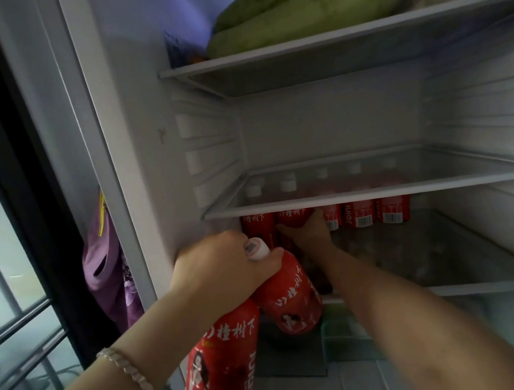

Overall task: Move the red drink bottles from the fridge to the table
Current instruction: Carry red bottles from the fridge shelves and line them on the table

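Head view, open fridge (pixel 133 145). My left grip (pixel 225 263) is closed over the necks of two red drink bottles at once, held in front of the fridge's left edge. The first red bottle (pixel 221 361) hangs below my palm, its body tilted down toward my wrist. The second red bottle (pixel 291 300) leans to the right of it, touching it at the shoulder, and its white cap (pixel 256 249) sticks out above my fingers.

My right grip (pixel 310 230) reaches inside, under the glass shelf (pixel 378 193), with its fingers wrapped round a third red bottle (pixel 291 219) that stands upright in the row of red bottles (pixel 361 214) at the back of the lower shelf (pixel 435 257). That bottle is second from the left, and the rest of the row stands just beside my knuckles.

Two green gourds (pixel 307 10) lie on the top shelf (pixel 327 42). A beaded bracelet (pixel 128 369) circles my left wrist. A purple cloth (pixel 109 271) hangs left of the fridge.
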